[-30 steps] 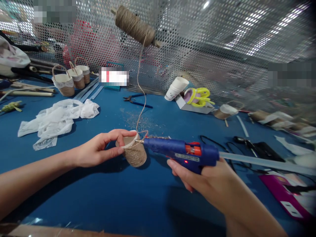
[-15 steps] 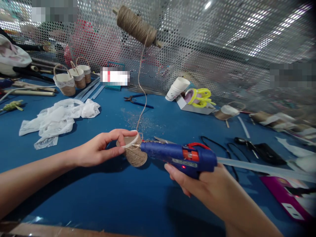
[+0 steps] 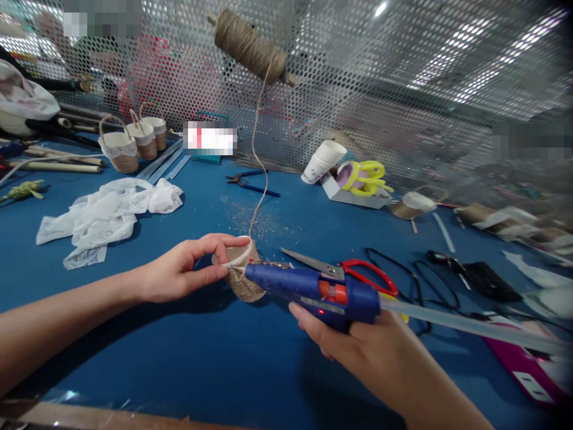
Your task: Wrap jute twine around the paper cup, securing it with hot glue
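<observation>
My left hand point(image 3: 190, 266) pinches the rim of a small paper cup point(image 3: 248, 285) wrapped in brown twine, tilted with its mouth toward the upper left. A strand of twine point(image 3: 254, 143) runs from the cup's rim up to a large spool point(image 3: 250, 46). Around the handle of a blue hot glue gun point(image 3: 308, 291) my right hand point(image 3: 358, 346) is closed; a red light glows on the gun's side. Its nozzle points left at the twine-covered wall, close below the rim. A long clear glue stick point(image 3: 452, 319) sticks out of the gun's back.
Behind the gun lie red-handled scissors point(image 3: 313, 261). Pliers point(image 3: 253, 184), white lace point(image 3: 107, 215) and several small twine baskets point(image 3: 120, 156) are farther back. White cups point(image 3: 323, 161) lean by a box point(image 3: 356, 194). A purple power strip point(image 3: 521, 367) is at right, before a perforated metal screen point(image 3: 179, 71).
The glue gun has shifted left and slightly down along the cup's side, uncovering more of the scissors. My left hand and the cup stay almost in place.
</observation>
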Motion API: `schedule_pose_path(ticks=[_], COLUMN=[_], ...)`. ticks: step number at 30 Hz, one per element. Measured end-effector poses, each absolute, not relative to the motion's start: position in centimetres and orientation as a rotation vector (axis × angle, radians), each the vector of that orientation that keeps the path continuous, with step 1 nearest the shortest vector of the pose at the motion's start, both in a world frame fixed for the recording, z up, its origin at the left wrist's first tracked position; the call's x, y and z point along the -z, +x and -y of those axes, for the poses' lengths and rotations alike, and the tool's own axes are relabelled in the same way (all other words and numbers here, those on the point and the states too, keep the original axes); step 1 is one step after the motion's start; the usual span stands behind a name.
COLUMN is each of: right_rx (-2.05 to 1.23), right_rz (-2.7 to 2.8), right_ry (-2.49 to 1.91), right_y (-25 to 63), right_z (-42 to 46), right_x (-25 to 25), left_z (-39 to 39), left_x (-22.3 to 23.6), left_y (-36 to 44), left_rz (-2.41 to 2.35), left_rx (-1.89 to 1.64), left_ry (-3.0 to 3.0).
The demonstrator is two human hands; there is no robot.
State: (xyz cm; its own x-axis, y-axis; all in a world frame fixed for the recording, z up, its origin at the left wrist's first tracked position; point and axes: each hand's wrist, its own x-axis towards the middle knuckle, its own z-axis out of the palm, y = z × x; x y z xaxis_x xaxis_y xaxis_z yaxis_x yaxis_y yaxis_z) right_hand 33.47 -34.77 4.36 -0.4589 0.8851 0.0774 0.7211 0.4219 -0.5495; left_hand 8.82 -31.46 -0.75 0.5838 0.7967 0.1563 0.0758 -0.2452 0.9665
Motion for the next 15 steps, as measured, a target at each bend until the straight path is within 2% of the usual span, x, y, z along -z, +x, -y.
schedule_pose_path(ticks=[8, 15], right_rx=[-0.593, -0.81], right_rz=[2.255, 1.99], right_ry=[-1.458, -1.725], right_y=[34.24, 34.16], right_z=[34.47, 34.16], right_x=[-4.25, -4.58], left_z=[31.5, 31.52], left_x=[0.79, 0.91], left_y=[8.93, 8.81], left_rz=[-0.725, -0.735], left_rx=[-0.817, -0.814], left_ry=[1.671, 1.674])
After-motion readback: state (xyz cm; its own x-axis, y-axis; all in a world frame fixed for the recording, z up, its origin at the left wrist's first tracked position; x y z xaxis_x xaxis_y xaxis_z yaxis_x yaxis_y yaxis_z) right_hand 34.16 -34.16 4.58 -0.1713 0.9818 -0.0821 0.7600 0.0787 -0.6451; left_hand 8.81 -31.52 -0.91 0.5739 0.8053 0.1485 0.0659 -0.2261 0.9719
